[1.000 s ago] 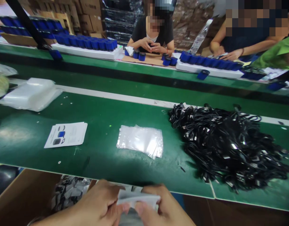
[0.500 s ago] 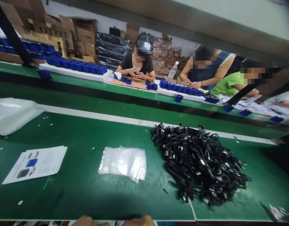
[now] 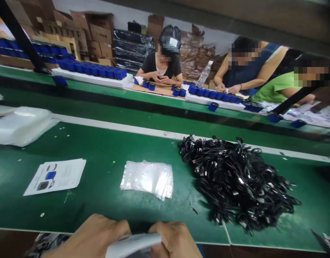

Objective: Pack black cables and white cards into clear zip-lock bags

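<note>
At the table's front edge, my left hand (image 3: 91,234) and my right hand (image 3: 174,238) are both closed around a thin whitish sheet (image 3: 134,244). Its right end sits in the right hand's fingers, and its left part passes by the curled left fingers. Whether it is paper or a plastic bag I cannot tell; its lower part runs out of view. Beyond the hands lies a stack of clear plastic bags (image 3: 147,179). To the left is a small pile of printed leaflets (image 3: 57,177), and to the right a big heap of bundled black cables (image 3: 240,182).
A milky plastic bundle (image 3: 25,125) rests at the far left of the green table (image 3: 100,204). Behind a white strip (image 3: 116,129), blue round items (image 3: 95,70) stand in rows on a ledge. Several co-workers sit across, near a plastic bottle (image 3: 205,73). Dark posts hold an overhead shelf.
My hands have risen further into view at the bottom, with the whitish sheet now showing between them. The camera has shifted, so the table's things sit slightly higher and further right.
</note>
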Action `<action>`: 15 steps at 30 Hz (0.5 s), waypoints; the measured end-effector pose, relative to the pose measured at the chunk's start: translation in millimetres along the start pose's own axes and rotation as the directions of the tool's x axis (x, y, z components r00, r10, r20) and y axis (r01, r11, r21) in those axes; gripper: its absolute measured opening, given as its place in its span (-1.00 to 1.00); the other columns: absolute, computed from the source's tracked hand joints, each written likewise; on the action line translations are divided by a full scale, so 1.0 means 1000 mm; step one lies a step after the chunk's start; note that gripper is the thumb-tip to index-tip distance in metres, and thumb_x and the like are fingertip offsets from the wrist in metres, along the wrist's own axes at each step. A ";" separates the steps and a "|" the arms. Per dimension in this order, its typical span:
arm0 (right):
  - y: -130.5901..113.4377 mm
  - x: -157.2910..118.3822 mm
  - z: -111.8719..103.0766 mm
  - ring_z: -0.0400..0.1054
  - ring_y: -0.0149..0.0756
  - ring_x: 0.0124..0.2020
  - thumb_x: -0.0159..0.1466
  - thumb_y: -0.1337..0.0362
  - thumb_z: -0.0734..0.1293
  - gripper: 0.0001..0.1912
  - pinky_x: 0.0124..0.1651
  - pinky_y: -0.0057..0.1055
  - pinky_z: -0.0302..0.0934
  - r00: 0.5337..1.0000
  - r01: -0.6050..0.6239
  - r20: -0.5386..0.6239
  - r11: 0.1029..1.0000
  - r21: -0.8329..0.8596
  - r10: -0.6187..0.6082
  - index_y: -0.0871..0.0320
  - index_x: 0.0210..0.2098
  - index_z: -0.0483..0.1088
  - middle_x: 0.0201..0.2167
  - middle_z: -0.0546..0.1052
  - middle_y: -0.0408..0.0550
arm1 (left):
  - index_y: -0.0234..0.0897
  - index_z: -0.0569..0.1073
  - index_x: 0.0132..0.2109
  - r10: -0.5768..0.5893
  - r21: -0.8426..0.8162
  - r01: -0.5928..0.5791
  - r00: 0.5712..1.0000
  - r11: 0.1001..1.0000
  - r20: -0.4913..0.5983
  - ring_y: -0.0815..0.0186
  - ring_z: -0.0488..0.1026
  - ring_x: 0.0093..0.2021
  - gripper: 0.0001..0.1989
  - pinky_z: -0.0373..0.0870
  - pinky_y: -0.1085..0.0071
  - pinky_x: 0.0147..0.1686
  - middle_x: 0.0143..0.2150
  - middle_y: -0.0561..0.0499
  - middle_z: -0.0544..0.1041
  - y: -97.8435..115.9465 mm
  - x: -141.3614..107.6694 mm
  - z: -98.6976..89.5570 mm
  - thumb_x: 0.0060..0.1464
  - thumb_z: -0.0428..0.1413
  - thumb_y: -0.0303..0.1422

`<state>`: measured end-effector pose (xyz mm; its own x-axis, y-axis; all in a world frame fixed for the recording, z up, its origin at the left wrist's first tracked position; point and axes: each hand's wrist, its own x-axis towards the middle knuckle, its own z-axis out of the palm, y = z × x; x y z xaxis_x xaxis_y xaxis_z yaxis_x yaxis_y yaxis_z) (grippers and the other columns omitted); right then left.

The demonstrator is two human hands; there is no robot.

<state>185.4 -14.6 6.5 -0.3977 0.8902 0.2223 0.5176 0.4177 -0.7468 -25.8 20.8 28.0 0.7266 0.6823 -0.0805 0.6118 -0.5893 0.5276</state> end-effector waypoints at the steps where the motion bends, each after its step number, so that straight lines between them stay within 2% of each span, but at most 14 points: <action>1: -0.003 0.003 0.003 0.31 -0.40 -0.71 0.36 0.16 0.02 -0.57 -0.60 -0.53 0.08 0.998 -0.059 -0.002 0.998 0.009 0.059 0.15 -0.48 0.36 -0.74 0.43 -0.14 | -0.19 0.35 -0.49 -0.040 0.035 0.041 0.999 0.999 -0.012 0.35 0.42 -0.62 -0.72 0.10 0.48 -0.61 -0.61 0.12 0.51 0.001 0.002 0.000 0.12 -0.08 -0.25; 4: -0.008 0.014 0.008 0.29 -0.41 -0.70 0.31 0.29 0.06 -0.68 -0.58 -0.51 0.06 0.976 -0.202 -0.087 0.979 -0.015 0.200 0.13 -0.53 0.26 -0.73 0.38 -0.15 | -0.21 0.27 -0.50 -0.090 0.091 0.100 0.990 0.991 -0.109 0.36 0.43 -0.64 -0.78 0.12 0.49 -0.64 -0.63 0.10 0.48 0.002 0.014 0.003 0.05 -0.15 -0.47; 6: -0.006 0.025 0.009 0.28 -0.37 -0.68 0.31 0.28 0.05 -0.68 -0.56 -0.47 0.05 0.957 -0.236 -0.182 0.971 -0.035 0.226 0.12 -0.55 0.21 -0.71 0.36 -0.13 | -0.21 0.26 -0.50 -0.094 0.139 0.122 0.976 0.983 -0.198 0.34 0.43 -0.68 -0.76 0.13 0.48 -0.67 -0.67 0.08 0.46 0.000 0.022 0.005 0.05 -0.19 -0.50; 7: -0.004 0.030 0.007 0.28 -0.37 -0.68 0.32 0.26 0.05 -0.66 -0.55 -0.46 0.05 0.952 -0.248 -0.187 0.969 -0.001 0.244 0.11 -0.56 0.20 -0.71 0.35 -0.14 | -0.21 0.28 -0.49 -0.098 0.163 0.139 0.967 0.977 -0.236 0.33 0.44 -0.69 -0.74 0.15 0.48 -0.68 -0.68 0.07 0.46 -0.001 0.026 0.005 0.07 -0.20 -0.49; 9: 0.001 0.038 -0.001 0.29 -0.38 -0.65 0.35 0.24 0.05 -0.65 -0.51 -0.47 0.11 0.949 -0.281 -0.099 0.946 0.162 0.299 0.13 -0.53 0.24 -0.70 0.35 -0.16 | -0.22 0.36 -0.41 -0.111 0.192 0.172 0.950 0.966 -0.292 0.27 0.51 -0.63 -0.72 0.26 0.45 -0.64 -0.62 0.05 0.53 -0.004 0.032 0.004 0.11 -0.21 -0.48; 10: 0.003 0.041 -0.006 0.34 -0.38 -0.59 0.36 0.22 0.08 -0.69 -0.45 -0.48 0.17 0.948 -0.297 -0.028 0.912 0.281 0.318 0.15 -0.44 0.30 -0.63 0.40 -0.15 | -0.23 0.40 -0.31 -0.110 0.192 0.176 0.943 0.966 -0.315 0.25 0.55 -0.56 -0.73 0.34 0.44 -0.59 -0.53 0.02 0.60 -0.005 0.034 0.003 0.12 -0.19 -0.47; 11: 0.005 0.043 -0.011 0.38 -0.37 -0.49 0.35 0.19 0.14 -0.77 -0.36 -0.46 0.22 0.945 -0.311 0.039 0.858 0.409 0.324 0.16 -0.28 0.34 -0.53 0.46 -0.13 | -0.25 0.41 -0.18 -0.100 0.186 0.170 0.938 0.968 -0.333 0.22 0.59 -0.47 -0.72 0.40 0.42 -0.53 -0.40 -0.02 0.64 -0.007 0.037 0.001 0.12 -0.17 -0.46; 12: 0.007 0.044 -0.016 0.41 -0.35 -0.38 0.32 0.15 0.20 -0.74 -0.26 -0.42 0.26 0.943 -0.317 0.086 0.784 0.534 0.322 0.15 -0.08 0.30 -0.40 0.49 -0.09 | -0.27 0.39 -0.05 -0.090 0.178 0.160 0.933 0.971 -0.348 0.20 0.61 -0.37 -0.68 0.45 0.40 -0.47 -0.27 -0.07 0.65 -0.009 0.039 0.000 0.11 -0.16 -0.46; 13: 0.008 0.045 -0.020 0.41 -0.32 -0.27 0.28 0.09 0.27 -0.55 -0.17 -0.38 0.27 0.941 -0.316 0.117 0.696 0.645 0.318 0.13 0.09 0.19 -0.27 0.49 -0.04 | -0.31 0.34 0.05 -0.085 0.169 0.155 0.929 0.973 -0.360 0.18 0.61 -0.29 -0.62 0.48 0.38 -0.41 -0.15 -0.12 0.63 -0.011 0.042 -0.002 0.10 -0.16 -0.47; 15: 0.008 0.049 -0.027 0.39 -0.26 -0.16 0.17 -0.01 0.36 -0.25 -0.13 -0.32 0.28 0.933 -0.315 0.159 0.516 0.796 0.323 0.12 0.22 0.02 -0.11 0.44 0.04 | -0.36 0.27 0.13 -0.113 0.123 0.167 0.927 0.978 -0.359 0.16 0.58 -0.16 -0.54 0.51 0.33 -0.30 -0.01 -0.18 0.57 -0.014 0.050 -0.007 0.09 -0.19 -0.50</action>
<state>190.7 37.0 28.1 -0.3245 0.9364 -0.1337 -0.2109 -0.2094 -0.9548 -0.2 65.9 22.2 0.4923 0.8538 0.1691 0.7583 -0.5161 0.3983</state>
